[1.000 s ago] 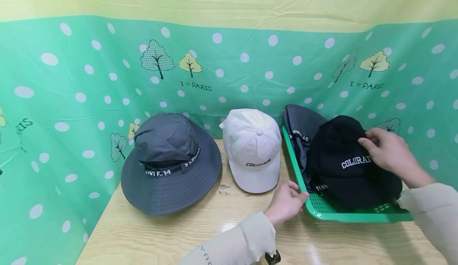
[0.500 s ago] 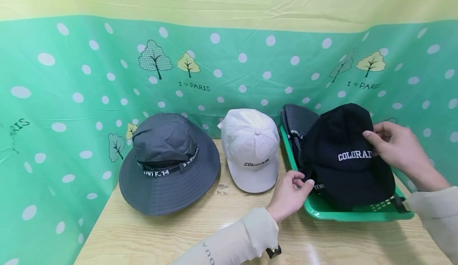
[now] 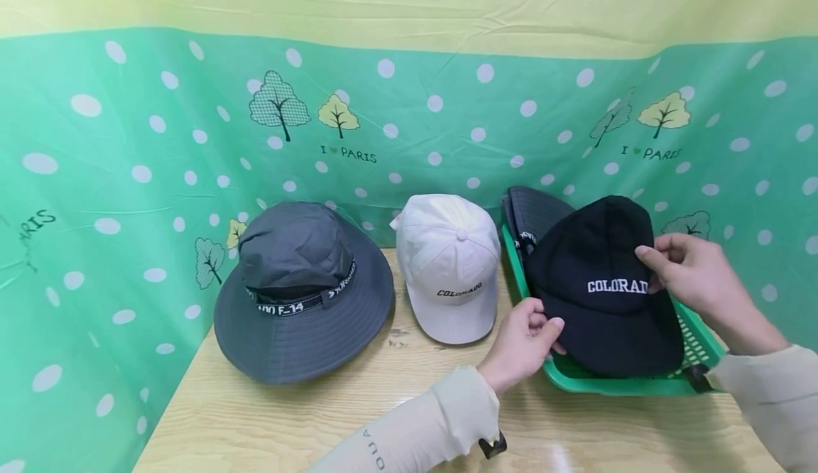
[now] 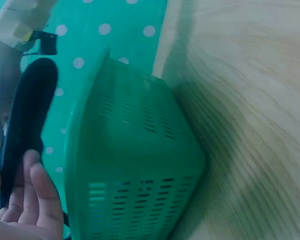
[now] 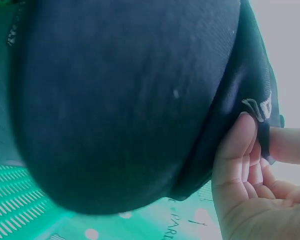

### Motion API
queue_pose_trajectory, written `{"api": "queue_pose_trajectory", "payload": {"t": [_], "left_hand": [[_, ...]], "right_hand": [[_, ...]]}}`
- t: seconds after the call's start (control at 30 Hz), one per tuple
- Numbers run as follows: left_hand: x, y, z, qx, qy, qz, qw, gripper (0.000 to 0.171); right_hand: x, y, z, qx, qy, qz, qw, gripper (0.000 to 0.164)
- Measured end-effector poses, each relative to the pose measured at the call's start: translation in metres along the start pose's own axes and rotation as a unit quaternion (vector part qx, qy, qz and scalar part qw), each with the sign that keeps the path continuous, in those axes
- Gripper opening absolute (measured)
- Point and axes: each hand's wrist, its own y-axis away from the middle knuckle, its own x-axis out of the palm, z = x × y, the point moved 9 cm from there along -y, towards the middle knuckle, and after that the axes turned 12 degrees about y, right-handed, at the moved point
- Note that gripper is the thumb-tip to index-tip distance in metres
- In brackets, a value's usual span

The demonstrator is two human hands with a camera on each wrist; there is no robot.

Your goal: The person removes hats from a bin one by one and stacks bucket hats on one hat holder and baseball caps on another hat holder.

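A black baseball cap point(image 3: 601, 256) with white COLORADO lettering is held over the green basket point(image 3: 607, 386), brim toward the person. My right hand point(image 3: 699, 285) pinches its side edge beside the lettering; in the right wrist view thumb and fingers close on the cap's fabric point(image 5: 135, 110). My left hand point(image 3: 520, 341) holds the brim's left corner. From the left wrist view, its fingers point(image 4: 45, 190) lie under the brim point(image 4: 27, 110) with the thumb on the other face. Behind the cap, a folded dark grey hat point(image 3: 537, 207) in the basket is partly hidden.
Left of the basket, a white baseball cap point(image 3: 447, 267) sits on the wooden table point(image 3: 268, 423). Farther left stands a dark grey bucket hat point(image 3: 300, 295) with a wide brim. A green dotted cloth point(image 3: 441, 125) hangs behind the table.
My left hand has moved from the basket's rim onto the black cap's brim. With my right hand holding it, the cap rose and shifted left, uncovering more of the basket's right side.
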Motion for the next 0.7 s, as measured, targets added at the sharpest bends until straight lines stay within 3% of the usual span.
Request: {"api": "queue_pose_trajectory", "payload": {"t": [0.2,0.37,0.6,0.7], "left_hand": [[-0.005,-0.003,0.007,-0.024,0.088,-0.032,0.9954,0.013],[-0.008,-0.006,0.006,-0.034,0.123,-0.040,0.9910,0.009],[-0.011,-0.014,-0.006,-0.019,0.166,-0.050,0.9847,0.009],[-0.014,-0.016,-0.009,-0.020,0.171,-0.060,0.9832,0.010]], "right_hand": [[0.018,0.001,-0.009,0.002,-0.044,0.028,0.999,0.053],[0.027,0.006,-0.017,-0.002,-0.046,0.045,0.998,0.059],[0.027,0.010,-0.031,0.012,-0.029,0.030,0.999,0.064],[0.033,0.012,-0.037,0.020,-0.033,0.055,0.998,0.062]]}}
